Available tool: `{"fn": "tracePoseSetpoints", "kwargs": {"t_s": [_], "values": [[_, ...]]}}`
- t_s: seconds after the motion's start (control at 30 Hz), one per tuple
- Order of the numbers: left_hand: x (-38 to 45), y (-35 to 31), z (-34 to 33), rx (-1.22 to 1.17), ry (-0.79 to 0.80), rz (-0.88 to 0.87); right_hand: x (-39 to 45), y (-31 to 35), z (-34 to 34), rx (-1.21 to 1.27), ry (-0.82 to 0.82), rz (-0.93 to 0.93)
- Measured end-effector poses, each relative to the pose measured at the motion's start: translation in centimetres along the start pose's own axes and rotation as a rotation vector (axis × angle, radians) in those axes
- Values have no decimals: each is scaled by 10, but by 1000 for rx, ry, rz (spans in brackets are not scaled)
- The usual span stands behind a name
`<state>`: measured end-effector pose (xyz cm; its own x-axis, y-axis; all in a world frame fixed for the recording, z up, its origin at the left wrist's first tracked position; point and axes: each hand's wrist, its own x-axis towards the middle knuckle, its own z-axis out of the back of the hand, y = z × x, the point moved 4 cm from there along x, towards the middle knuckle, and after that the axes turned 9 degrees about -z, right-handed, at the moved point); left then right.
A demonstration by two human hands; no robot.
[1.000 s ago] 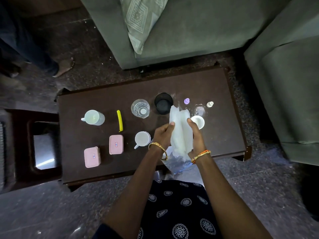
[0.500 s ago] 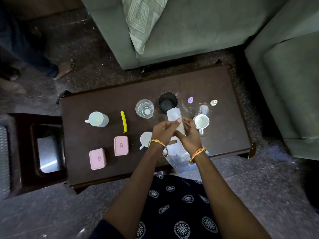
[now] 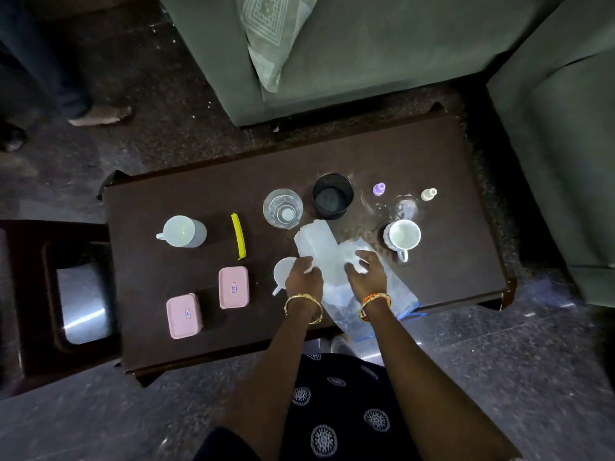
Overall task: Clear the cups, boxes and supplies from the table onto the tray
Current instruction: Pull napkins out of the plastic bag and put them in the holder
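Note:
A clear plastic bag point(image 3: 332, 261) with a blue bottom lies across the near edge of the dark table point(image 3: 199, 194). My left hand point(image 3: 304, 277) and my right hand point(image 3: 364, 274) both grip its white upper part. A white cup point(image 3: 282, 272) sits partly hidden under my left hand. Another white cup point(image 3: 402, 236) stands to the right. Two pink boxes point(image 3: 233, 287) point(image 3: 184, 315), a pale mug point(image 3: 183, 231), a yellow clip point(image 3: 239, 236), a glass point(image 3: 283, 207), a black cup point(image 3: 332, 196) and two small bottles point(image 3: 378, 189) point(image 3: 428, 194) rest on the table.
A steel tray point(image 3: 85, 304) sits on a low dark stand left of the table. A green sofa point(image 3: 366, 44) with a patterned cushion stands behind, another sofa on the right. A person's foot point(image 3: 100, 115) is at far left. A wet patch point(image 3: 404, 207) lies near the bottles.
The bag, held upright above the table a second ago, has been lowered and laid down across the table edge. Both hands have moved down with it.

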<state>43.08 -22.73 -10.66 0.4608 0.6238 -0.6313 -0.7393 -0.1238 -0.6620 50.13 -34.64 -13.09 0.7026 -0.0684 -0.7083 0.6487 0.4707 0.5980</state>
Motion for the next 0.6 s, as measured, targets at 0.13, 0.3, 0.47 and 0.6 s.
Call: {"fn": "tracePoseSetpoints", "kwargs": {"t_s": [0.13,0.3,0.47,0.6], "values": [[18,2,-4,42,-73,-65,13,7,-40,-359,54,136],[29,6,-7,78,-34,-69,28,-3,-60,-690,-66,78],[22,-2,7,62,-90,-185,36,1,-43,-301,22,60],[16,-12,21,-60,-32,-207,33,2,-7,136,213,-179]]}}
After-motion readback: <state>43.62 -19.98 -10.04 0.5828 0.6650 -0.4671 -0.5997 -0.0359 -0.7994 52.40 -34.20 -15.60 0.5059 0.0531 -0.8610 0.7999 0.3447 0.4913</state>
